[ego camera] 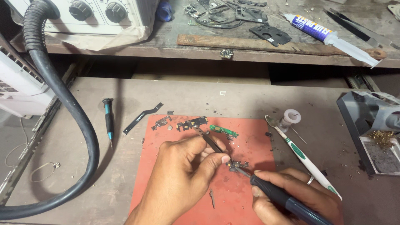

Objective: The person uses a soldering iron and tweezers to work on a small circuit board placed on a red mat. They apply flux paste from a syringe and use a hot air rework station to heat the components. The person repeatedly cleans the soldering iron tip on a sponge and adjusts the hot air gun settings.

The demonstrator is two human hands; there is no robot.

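Brass wool (381, 136) in grey holder (363, 112), hands (183, 166) apart from it

Both hands work a small board on the red mat.
Left hand (183, 166) pinches tweezers (210, 141) onto board (236, 165); right hand (298, 193) holds soldering iron (277, 196), tip at the board. Toothbrush (306, 160), screwdriver (108, 122) lie on table (233, 98) beside mat (254, 133).

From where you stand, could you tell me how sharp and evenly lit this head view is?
Head view: light is soft and even, with no harsh glare. The left hand with tweezers and the right hand with the soldering iron are sharp over the red mat. The gap under the shelf is dark, and straight edges bow slightly.
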